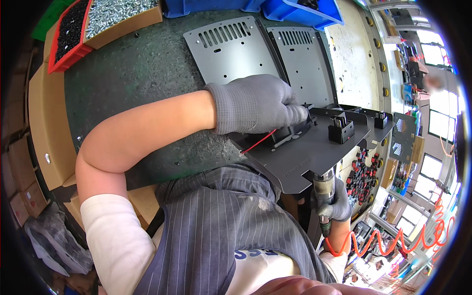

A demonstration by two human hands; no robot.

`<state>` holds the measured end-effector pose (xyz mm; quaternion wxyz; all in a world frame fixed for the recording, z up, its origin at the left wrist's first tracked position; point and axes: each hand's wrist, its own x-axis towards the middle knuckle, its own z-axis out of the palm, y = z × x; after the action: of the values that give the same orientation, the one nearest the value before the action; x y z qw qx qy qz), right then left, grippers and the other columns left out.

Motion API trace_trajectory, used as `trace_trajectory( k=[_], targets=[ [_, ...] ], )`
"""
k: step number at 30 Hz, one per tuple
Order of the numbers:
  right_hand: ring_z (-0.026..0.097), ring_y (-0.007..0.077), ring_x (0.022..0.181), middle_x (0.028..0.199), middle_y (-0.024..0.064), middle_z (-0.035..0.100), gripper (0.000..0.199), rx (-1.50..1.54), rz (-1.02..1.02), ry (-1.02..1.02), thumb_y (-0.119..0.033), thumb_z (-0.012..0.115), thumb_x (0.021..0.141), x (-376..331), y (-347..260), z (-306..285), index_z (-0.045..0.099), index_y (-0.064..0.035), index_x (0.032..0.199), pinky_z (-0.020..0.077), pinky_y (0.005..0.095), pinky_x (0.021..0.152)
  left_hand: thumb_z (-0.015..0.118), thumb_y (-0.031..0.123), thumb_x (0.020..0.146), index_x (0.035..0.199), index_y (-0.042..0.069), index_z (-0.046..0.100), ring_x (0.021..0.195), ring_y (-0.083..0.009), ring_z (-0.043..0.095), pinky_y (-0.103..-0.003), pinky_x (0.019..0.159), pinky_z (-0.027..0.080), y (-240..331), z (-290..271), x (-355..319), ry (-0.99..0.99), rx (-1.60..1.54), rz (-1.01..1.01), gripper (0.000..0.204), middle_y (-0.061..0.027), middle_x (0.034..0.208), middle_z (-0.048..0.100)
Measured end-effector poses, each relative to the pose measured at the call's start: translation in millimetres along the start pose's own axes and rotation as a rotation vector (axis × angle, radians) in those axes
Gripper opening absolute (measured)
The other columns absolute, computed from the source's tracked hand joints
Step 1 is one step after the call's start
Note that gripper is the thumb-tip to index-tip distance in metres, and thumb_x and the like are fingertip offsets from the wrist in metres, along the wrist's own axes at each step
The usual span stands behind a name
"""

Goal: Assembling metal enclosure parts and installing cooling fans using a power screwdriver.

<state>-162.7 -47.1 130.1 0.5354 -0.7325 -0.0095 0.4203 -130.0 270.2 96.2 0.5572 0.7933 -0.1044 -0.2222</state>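
Note:
My left hand (268, 104), in a grey knit glove, is closed over a black plastic part (291, 136) on a dark sheet-metal panel (290, 164). Its fingertips are bunched at the part's far end, and the palm hides much of it. From under this hand a thin red wire (258, 142) runs out over the panel. Below the panel's near edge, my right hand (340, 202), also gloved, is wrapped around an air screwdriver (324, 192). The tool's tip is hidden at the panel's edge. A black socket-like block (340, 132) stands upright on the panel.
Two grey slotted metal plates (236, 51) lie on the dark green bench (132, 78). A red bin of black screws (71, 37) and a box of silver screws (115, 17) sit far left, near blue bins (305, 14). An orange coiled hose (373, 243) trails right from the tool.

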Motion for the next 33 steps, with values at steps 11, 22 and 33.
trace_trajectory(
  k=[11,22,33],
  targets=[
    [0.047,0.0091,0.07,0.079,-0.0002,0.055,0.078,-0.275,-0.024,-0.071,-0.042,0.084,0.051,4,-7,-15,0.052,0.0005,0.108,0.0408,0.025,0.067,0.051,0.034,0.088,0.1,0.0,0.062,0.076,-0.0177,0.06,-0.031,0.073,0.047,0,6,5,-0.011,0.062,0.096,0.037,-0.011,0.082,0.064],
    [0.048,0.0081,0.072,0.081,0.001,0.056,0.073,-0.059,-0.002,-0.17,-0.032,0.085,0.051,-4,46,5,0.052,0.0012,0.108,0.041,0.024,0.068,0.043,0.015,0.091,0.119,-0.002,0.045,0.062,-0.0074,0.048,-0.016,0.041,0.038,-68,1,-82,0.63,-1.435,-0.11,0.033,-0.0042,0.087,0.057],
    [0.05,0.0109,0.076,0.086,0.0032,0.056,0.069,-0.091,-0.168,-0.521,-0.032,0.081,0.055,27,45,75,0.053,0.0006,0.109,0.0427,0.0263,0.071,0.04,0.015,0.093,0.117,-0.001,0.047,0.065,-0.0096,0.044,-0.016,0.047,0.037,-82,57,-126,0.438,-1.536,0.037,0.029,-0.006,0.091,0.058]
  ],
)
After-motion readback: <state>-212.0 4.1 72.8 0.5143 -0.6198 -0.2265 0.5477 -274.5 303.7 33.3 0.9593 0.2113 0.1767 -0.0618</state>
